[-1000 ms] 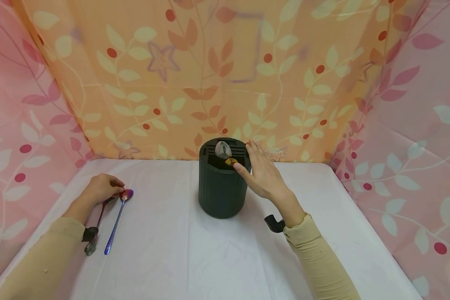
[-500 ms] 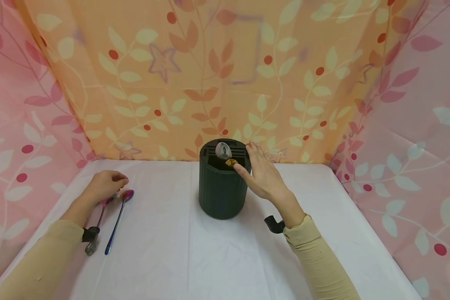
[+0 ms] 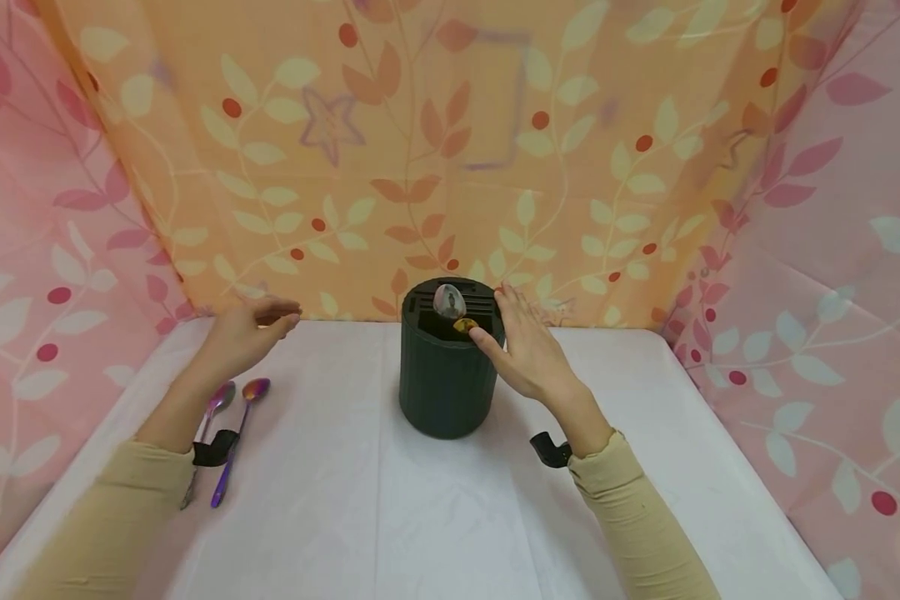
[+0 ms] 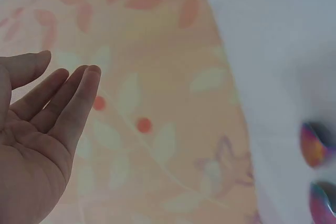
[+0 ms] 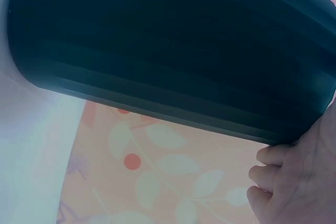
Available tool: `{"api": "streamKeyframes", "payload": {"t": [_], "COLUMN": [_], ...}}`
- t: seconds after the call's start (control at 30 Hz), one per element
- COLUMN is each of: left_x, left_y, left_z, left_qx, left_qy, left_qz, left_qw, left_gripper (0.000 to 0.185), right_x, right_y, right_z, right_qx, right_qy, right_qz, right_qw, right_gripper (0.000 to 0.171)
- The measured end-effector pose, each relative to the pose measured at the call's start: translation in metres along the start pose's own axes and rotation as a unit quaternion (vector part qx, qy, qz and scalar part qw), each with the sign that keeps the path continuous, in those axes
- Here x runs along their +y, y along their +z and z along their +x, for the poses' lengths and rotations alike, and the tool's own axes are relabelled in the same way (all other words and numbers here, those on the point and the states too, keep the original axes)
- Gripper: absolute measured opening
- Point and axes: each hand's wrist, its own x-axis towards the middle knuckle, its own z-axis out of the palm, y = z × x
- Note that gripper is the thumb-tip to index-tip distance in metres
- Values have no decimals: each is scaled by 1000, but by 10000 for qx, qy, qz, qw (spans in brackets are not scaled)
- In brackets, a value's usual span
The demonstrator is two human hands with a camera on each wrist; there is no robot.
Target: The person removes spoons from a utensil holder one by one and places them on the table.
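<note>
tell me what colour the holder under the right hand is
Dark green holder, best seen in the head view.

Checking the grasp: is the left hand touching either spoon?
Apart. The head view shows the left hand raised, open, clear of both spoons on the table.

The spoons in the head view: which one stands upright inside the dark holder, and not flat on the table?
The silver spoon: its bowl sticks up out of the dark holder. The two iridescent spoons lie flat on the table, by the left arm.
</note>
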Motion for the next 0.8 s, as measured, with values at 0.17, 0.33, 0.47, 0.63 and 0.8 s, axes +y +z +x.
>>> {"api": "streamKeyframes", "payload": {"t": [0.17,0.33,0.47,0.63,0.8], "left_x": [38,69,88,110,127], "left_y": [6,17,27,40,56], "left_z": [4,8,11,18,25], "left_qx": [394,494,423,346,252], "left_qy": [264,602,771,988,1169], "left_qz": [-496,-969,-1380,-1767,-1938], "left_qw": [9976,9922,9865,9787,9737], "left_gripper": [37,35,35,35,34], "right_x": [1,0,0,1,2], "right_y": [0,1,1,1,1], "right_z": [0,0,1,1,1], "right_qx": [15,46,42,44,34], "right_qy": [-23,-54,-66,-57,-40], "right_qz": [-11,7,16,-23,-28], "right_qw": [10000,10000,10000,10000,10000], "right_gripper": [97,97,98,99,99]}}
